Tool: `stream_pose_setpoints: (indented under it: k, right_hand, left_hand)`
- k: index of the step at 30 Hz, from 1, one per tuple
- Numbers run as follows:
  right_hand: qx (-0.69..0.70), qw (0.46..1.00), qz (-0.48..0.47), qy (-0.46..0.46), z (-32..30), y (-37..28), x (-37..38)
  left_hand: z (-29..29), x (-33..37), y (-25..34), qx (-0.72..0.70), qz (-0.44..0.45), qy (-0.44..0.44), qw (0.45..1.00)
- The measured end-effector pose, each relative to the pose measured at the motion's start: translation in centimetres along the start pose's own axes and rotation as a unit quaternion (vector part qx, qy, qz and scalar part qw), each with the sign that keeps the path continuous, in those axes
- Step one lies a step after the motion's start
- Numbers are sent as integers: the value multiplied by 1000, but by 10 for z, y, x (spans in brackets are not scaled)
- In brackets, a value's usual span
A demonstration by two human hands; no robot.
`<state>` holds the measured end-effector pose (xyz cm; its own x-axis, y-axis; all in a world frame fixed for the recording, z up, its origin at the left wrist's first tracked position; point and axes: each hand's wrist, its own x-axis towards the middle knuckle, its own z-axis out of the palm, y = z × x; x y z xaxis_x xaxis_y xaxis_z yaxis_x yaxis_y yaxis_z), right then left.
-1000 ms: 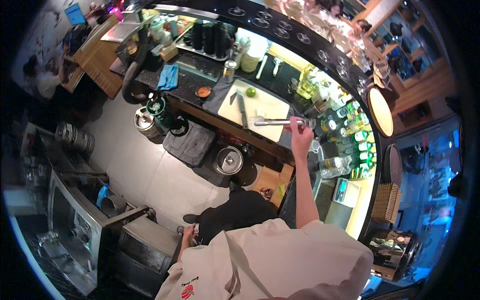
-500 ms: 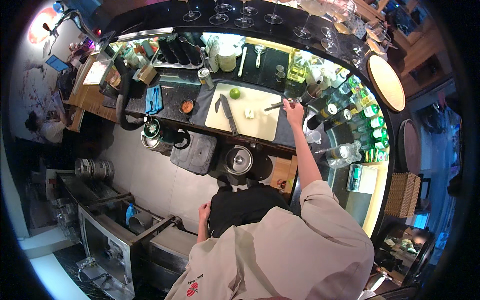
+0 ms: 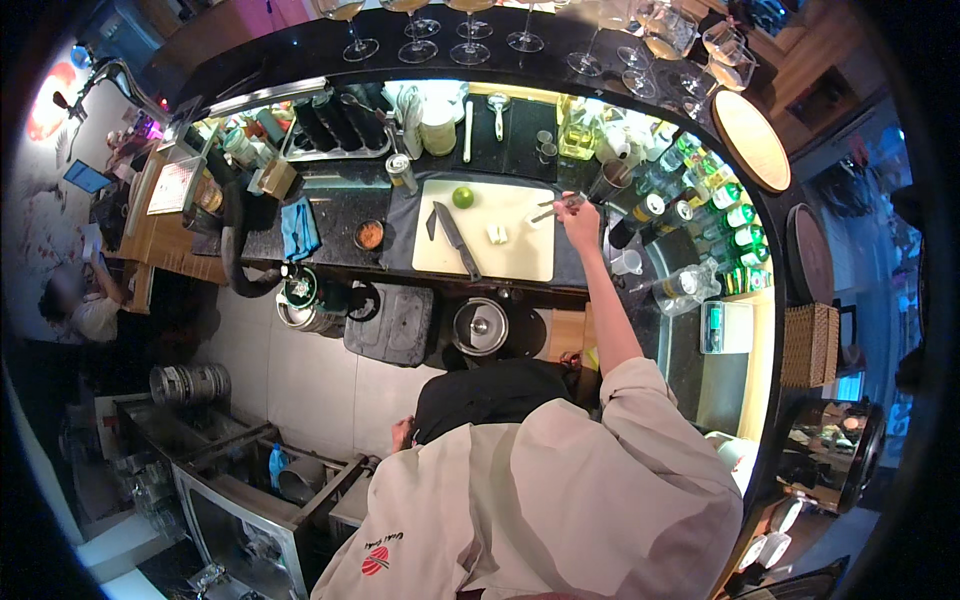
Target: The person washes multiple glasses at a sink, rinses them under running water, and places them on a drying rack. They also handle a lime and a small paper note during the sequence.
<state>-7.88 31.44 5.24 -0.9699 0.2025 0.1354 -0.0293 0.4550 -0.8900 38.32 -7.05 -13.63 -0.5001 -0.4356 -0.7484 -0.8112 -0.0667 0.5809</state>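
Observation:
My right hand (image 3: 577, 222) is closed around a small dark tool (image 3: 544, 213) with a slim end; its exact kind is too small to tell. The hand is over the right edge of a cream cutting board (image 3: 530, 257). On the board lie a green lime (image 3: 463, 197), a dark-bladed knife (image 3: 456, 241) and a few pale cut pieces (image 3: 497, 235). A short dark blade-like piece (image 3: 432, 222) rests beside the knife. Low by my hip hangs my left hand (image 3: 402, 433), mostly hidden by my clothing, its fingers not clear.
Behind the board stand a can (image 3: 401, 174) and a white-lidded tub (image 3: 438, 133). Bottles and cans (image 3: 676, 215) crowd the right side, near a small clear cup (image 3: 626, 262). Left lie a bowl of orange-red food (image 3: 369, 235) and a blue cloth (image 3: 299, 229). Stemmed glasses (image 3: 468, 52) line the upper ledge.
The view has shifted slightly. My right hand stays at the board's right edge with the tool, now turned a little. My left hand has slipped further behind my clothing.

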Motion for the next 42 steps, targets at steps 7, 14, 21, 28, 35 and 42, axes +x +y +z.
stream_pose_setpoints:
  k: [7, 14, 21, 28, 35, 42]
  right_hand:
    - [-100, 986, -125, 45, 12, -14, -7]
    - [-80, 974, -188, 101, -32, -88, 9]
    - [-31, 942, -298, 150, -176, -275, 113]
    - [24, 902, -426, 74, -235, -414, 243]
    - [-57, 923, -379, 34, -165, -434, 319]
    - [-44, 880, -473, 10, -122, -400, 374]
  left_hand:
    - [-25, 40, 22, 31, 35, -31, 998]
    - [-40, 74, 37, 94, -11, -46, 994]
    - [-23, 107, 60, -39, -94, -96, 990]
    - [30, 123, 104, -83, -90, -150, 981]
    - [105, 84, 130, 4, 14, -63, 998]
    - [141, 50, 130, -8, 44, -10, 999]
